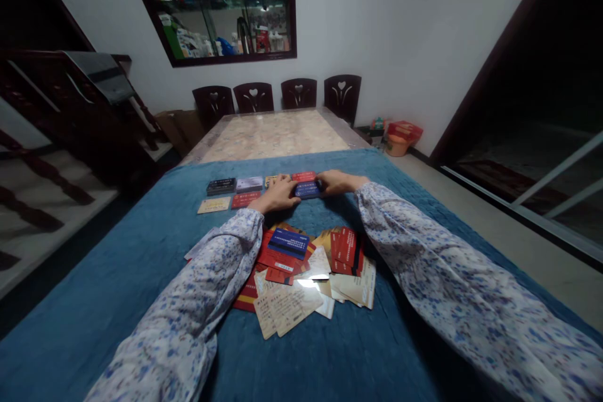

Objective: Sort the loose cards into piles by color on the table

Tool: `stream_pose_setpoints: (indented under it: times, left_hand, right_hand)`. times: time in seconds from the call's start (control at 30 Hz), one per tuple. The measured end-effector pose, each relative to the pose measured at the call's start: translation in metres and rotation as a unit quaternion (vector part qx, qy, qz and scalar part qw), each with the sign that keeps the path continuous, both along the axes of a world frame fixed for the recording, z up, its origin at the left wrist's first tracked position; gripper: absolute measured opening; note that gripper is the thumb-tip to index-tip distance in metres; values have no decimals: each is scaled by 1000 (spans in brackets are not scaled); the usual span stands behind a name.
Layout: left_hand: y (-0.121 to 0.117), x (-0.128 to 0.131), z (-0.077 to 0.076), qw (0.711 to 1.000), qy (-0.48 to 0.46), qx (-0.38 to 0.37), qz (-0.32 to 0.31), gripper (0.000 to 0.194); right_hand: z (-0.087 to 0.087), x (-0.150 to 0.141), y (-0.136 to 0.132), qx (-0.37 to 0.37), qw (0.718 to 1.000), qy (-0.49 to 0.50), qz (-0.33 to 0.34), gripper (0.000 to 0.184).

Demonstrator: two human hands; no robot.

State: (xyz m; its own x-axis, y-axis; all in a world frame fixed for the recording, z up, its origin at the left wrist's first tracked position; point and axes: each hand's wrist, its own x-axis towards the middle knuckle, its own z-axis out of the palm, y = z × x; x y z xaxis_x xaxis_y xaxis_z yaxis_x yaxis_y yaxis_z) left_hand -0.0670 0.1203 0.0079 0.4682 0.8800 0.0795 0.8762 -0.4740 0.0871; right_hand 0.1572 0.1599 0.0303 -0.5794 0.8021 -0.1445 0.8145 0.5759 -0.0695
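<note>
Both my arms reach forward over a blue cloth (pixel 117 301). My left hand (pixel 277 196) and my right hand (pixel 335 182) meet on a dark blue card (pixel 307 189), fingers pressed on its edges. The card lies in a row of cards: a red card (pixel 304 176) behind it, a red card (pixel 245 199), a beige card (pixel 214 205), a black card (pixel 221 186) and a grey card (pixel 249 184) to the left. Between my forearms lies a loose pile of cards (pixel 306 276), red, beige and blue.
The cloth covers the near part of a long marble-topped table (pixel 273 135). Several dark chairs (pixel 296 93) stand at its far end. A wall cabinet (pixel 221 6) holds bottles. A wooden staircase (pixel 61 132) is left, a sliding door frame (pixel 556 195) right.
</note>
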Motion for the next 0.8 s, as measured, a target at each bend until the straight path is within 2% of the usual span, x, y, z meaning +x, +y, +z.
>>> stream_pose_setpoints:
  times: [0.2,0.4,0.8]
  left_hand:
    - [-6,-3,2,1000,-6,29,12,40]
    - [-25,-1,9,998,-11,62,1,33]
    - [-65,12,15,995,-23,94,-31,26]
  right_hand:
    - [3,9,-4,-7,999,33,-9,58]
    - [8,20,-18,10,998,62,-17,59]
    - [11,45,-62,51,995,76,25,40]
